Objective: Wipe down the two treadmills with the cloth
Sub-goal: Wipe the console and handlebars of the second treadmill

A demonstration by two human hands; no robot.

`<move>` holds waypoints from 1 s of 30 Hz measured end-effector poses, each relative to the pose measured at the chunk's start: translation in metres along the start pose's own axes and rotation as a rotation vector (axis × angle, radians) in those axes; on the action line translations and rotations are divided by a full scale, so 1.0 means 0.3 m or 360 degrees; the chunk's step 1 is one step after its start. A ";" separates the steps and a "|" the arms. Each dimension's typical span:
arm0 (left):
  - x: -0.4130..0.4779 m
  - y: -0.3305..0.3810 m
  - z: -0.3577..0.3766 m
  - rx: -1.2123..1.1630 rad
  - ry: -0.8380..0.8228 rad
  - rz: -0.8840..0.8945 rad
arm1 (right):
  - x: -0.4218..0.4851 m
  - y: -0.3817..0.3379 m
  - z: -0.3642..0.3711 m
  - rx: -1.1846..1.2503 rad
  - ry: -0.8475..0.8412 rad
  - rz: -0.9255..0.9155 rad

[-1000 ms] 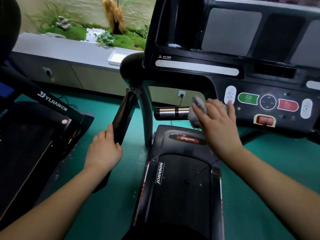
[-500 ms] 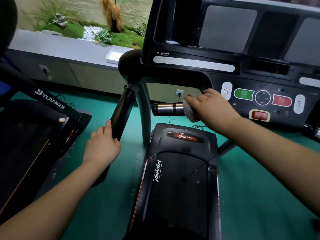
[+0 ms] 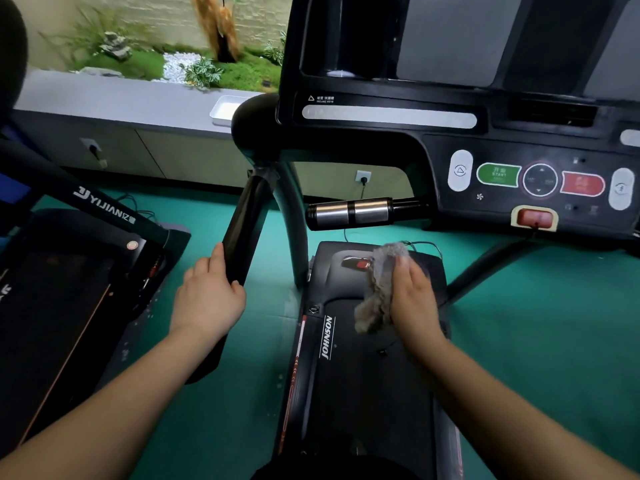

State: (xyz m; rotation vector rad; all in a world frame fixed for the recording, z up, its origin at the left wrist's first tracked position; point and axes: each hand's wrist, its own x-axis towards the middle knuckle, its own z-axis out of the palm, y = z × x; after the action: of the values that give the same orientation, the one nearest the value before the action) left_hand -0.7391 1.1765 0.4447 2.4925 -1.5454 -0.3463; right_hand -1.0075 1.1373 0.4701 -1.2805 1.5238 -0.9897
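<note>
Two treadmills in view: Johnson treadmill (image 3: 363, 393) dead centre, running from 6 o'clock up to the console (image 3: 519, 140) at 1 o'clock; Yijian treadmill (image 3: 69, 289) off at 9 o'clock, well apart across green floor (image 3: 536, 341). Right hand (image 3: 414, 301) just right of centre, fingers flat and together, palm down, pressing grey cloth (image 3: 379, 289) against the left side of the palm; cloth bunched, hanging over the black motor cover (image 3: 429, 268) at the front of the Johnson deck, covering part of the red badge (image 3: 355, 263). Whether cloth actually touching the cover: cannot tell. Left hand (image 3: 207, 299) at about 8 o'clock from the cloth, curled round the black side handrail (image 3: 246, 223), thumb on top, fingers wrapped beneath. Silver pulse grip (image 3: 349, 213) at 12 o'clock from the cloth, sticking out leftward under the console, clear of both hands. Green start button (image 3: 498, 174) and red stop button (image 3: 581, 183) at 2 o'clock, red safety key (image 3: 535, 218) just below them. White tray (image 3: 225, 110) on the grey ledge (image 3: 104, 98) at 11 o'clock, planter greenery (image 3: 145, 62) behind. Both forearms bare, entering from 7 and 5 o'clock.
</note>
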 end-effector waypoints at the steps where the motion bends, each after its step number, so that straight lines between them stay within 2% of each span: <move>1: 0.002 0.000 0.002 0.0000 0.0002 0.0000 | 0.018 -0.008 0.019 0.0107 0.0047 0.0056; 4: 0.003 -0.001 0.005 0.0013 0.0002 -0.0004 | 0.082 -0.059 0.088 0.0373 0.0244 0.0110; 8: 0.006 0.000 0.005 0.0020 0.0004 -0.0003 | 0.110 -0.109 0.190 0.0739 0.0324 0.0337; 10: 0.005 0.001 0.005 0.0019 0.0004 -0.0002 | 0.096 -0.114 0.239 0.0773 0.0303 0.0343; 14: 0.002 0.004 0.005 0.0020 0.0008 -0.0005 | 0.058 -0.111 0.321 0.0826 0.0023 0.0423; 21: 0.003 0.006 0.001 0.0008 -0.0006 -0.0010 | 0.120 -0.126 0.180 0.0856 0.0499 0.0280; 26: 0.001 0.007 -0.002 0.0006 -0.0012 -0.0017 | 0.122 -0.148 0.298 0.0934 0.0428 0.0485; 30: -0.001 0.009 -0.002 0.0005 -0.0009 -0.0015 | 0.102 -0.144 0.391 0.0961 0.0291 0.0485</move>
State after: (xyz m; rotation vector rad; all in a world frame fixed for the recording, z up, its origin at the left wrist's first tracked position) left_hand -0.7412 1.1756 0.4460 2.5041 -1.5384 -0.3527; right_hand -0.8854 1.0968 0.4732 -0.5306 1.3495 -1.2580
